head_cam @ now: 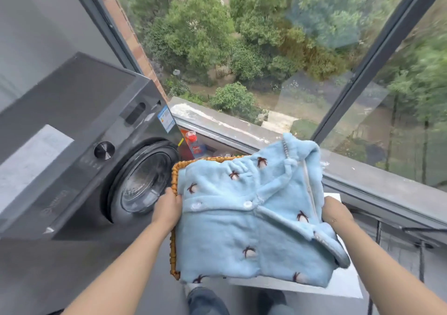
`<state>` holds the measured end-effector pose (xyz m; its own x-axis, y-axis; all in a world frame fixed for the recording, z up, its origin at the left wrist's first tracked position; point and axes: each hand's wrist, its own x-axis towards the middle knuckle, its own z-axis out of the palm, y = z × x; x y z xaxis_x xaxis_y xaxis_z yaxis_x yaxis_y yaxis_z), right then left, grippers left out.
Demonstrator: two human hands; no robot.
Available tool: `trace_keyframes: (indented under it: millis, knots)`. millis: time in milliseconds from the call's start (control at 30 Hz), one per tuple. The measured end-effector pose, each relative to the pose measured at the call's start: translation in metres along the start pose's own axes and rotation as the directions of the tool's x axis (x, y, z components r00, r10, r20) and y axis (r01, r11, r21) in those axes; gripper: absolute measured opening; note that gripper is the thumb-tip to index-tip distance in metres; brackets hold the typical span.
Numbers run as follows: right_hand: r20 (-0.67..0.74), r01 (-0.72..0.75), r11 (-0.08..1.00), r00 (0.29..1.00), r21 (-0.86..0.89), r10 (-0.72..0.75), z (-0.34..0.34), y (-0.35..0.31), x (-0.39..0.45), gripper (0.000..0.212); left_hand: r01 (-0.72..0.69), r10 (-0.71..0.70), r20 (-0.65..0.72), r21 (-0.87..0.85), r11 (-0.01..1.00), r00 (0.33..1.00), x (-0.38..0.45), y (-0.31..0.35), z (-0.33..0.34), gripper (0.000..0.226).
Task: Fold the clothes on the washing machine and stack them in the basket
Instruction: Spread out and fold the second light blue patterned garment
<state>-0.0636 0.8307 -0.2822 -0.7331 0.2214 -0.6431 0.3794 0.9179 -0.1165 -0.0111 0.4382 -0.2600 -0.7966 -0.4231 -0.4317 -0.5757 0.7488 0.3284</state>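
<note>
A folded light-blue fleece garment (244, 218) with small dark penguin motifs and white buttons lies flat between my two hands. It hangs over a woven wicker basket (174, 177), hiding all but the basket's left and far rim. My left hand (168, 208) holds the garment's left edge, fingers tucked under the cloth. On the right edge my right hand (335, 212) holds it the same way. The dark grey washing machine (79, 145) stands at the left, its round door shut and its top bare.
The basket sits on a white surface (343, 288). A blue bottle with a red cap (194, 143) stands beside the machine. A big window with a dark frame (377, 56) and a concrete sill runs behind. My feet are below on the grey floor.
</note>
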Motion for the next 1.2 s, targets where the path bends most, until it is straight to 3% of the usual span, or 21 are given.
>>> trace_keyframes:
  millis: [267, 567, 667, 800, 967, 1200]
  knots:
    - [-0.157, 0.115, 0.993, 0.981, -0.03, -0.118, -0.062, -0.146, -0.076, 0.02, -0.025, 0.025, -0.157, 0.002, 1.0, 0.987, 0.016, -0.064, -0.163, 0.032]
    - [-0.201, 0.333, 0.943, 0.924, 0.006, -0.325, -0.096, -0.289, -0.135, 0.024, -0.056, 0.057, -0.294, 0.011, 0.998, 0.954, 0.024, -0.134, -0.311, 0.032]
    - [-0.229, 0.402, 0.915, 0.894, 0.028, -0.385, -0.103, -0.341, -0.151, 0.026, 0.007, -0.004, -0.338, 0.007, 1.0, 0.941, 0.018, -0.153, -0.355, 0.029]
    - [-0.232, 0.45, 0.893, 0.868, -0.008, -0.439, -0.115, -0.403, -0.168, 0.025, -0.031, 0.027, -0.36, -0.004, 1.0, 0.932, 0.039, -0.191, -0.396, 0.038]
    - [-0.22, 0.499, 0.866, 0.842, -0.025, -0.492, -0.124, -0.473, -0.172, 0.027, -0.004, 0.013, -0.401, 0.024, 1.0, 0.916, 0.064, -0.217, -0.428, 0.026]
    - [-0.167, 0.545, 0.837, 0.823, -0.04, -0.543, -0.115, -0.584, -0.145, 0.031, 0.15, -0.178, -0.375, -0.105, 0.983, 0.91, 0.118, -0.259, -0.443, 0.026]
